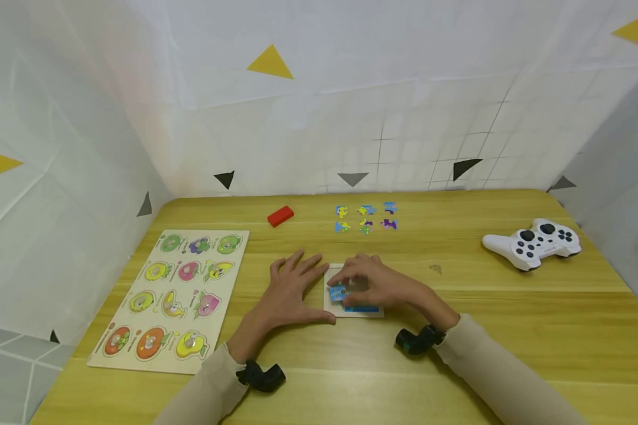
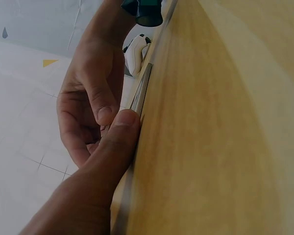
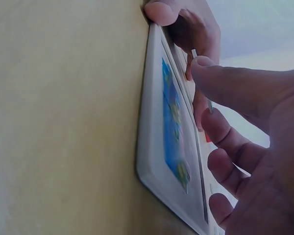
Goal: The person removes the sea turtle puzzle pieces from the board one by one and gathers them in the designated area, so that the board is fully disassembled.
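Note:
A small white-framed jigsaw tray [image 1: 358,315] lies on the table, with some blue-edged pieces fitted along its near side. My left hand [image 1: 292,295] is spread at the tray's left side, fingers straight; in the left wrist view its thumb [image 2: 122,132] presses at the tray's edge. Above the tray, my right hand [image 1: 383,283] pinches a blue jigsaw piece [image 1: 337,293] between thumb and fingertip. Seen edge-on in the right wrist view, that thin piece [image 3: 210,106] is tilted and held over the tray. The right hand hides part of the tray's inside.
Several loose jigsaw pieces [image 1: 366,209] lie in two rows beyond the tray. A red block [image 1: 280,216] is to their left. At the left lies a wooden fruit puzzle board [image 1: 186,319]; a white game controller [image 1: 531,245] sits at the right. A white wall sheet [image 1: 319,136] stands behind the table.

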The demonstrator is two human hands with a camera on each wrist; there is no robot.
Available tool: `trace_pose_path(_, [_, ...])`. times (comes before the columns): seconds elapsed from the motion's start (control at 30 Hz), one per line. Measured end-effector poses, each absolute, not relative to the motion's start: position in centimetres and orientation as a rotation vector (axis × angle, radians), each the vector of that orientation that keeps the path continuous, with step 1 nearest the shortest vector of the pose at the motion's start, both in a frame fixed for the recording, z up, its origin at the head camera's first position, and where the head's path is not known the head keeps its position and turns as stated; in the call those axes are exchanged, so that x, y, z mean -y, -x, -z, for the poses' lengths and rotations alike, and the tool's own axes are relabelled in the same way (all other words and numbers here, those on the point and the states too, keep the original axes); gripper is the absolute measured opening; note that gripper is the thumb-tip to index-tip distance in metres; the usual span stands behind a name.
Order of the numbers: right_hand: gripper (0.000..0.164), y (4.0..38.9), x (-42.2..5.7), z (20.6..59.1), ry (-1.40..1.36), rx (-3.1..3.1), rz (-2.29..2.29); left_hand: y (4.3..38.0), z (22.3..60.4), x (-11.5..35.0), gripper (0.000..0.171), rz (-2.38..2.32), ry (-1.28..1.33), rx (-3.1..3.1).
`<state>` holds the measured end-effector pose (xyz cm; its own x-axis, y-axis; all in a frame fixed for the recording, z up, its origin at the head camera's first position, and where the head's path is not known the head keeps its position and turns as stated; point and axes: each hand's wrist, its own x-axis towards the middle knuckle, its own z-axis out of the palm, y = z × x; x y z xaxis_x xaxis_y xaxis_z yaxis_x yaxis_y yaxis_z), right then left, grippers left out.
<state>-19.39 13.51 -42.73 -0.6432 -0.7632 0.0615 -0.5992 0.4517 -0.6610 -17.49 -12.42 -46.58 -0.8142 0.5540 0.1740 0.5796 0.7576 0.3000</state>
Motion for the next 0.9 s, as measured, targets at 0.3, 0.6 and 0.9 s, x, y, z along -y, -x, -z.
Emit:
trace_pose_path(0.3, [0.035,20.2,-14.0,43.2,1.124,-2.496,1.022,17.5,46.7,12.6,0.107,0.519,0.919,2.876])
trace_pose_path(0.6, [0.037,21.1,-14.4,43.5,1.079,-2.551,1.084,17.6,46.8,12.5,0.106,0.498,0.922,2.866])
trace_pose_path(0.9, [0.039,21.9,-14.8,43.9,1.070,-2.579,1.152,17.6,46.9,12.5,0.107,0.485,0.925,2.867])
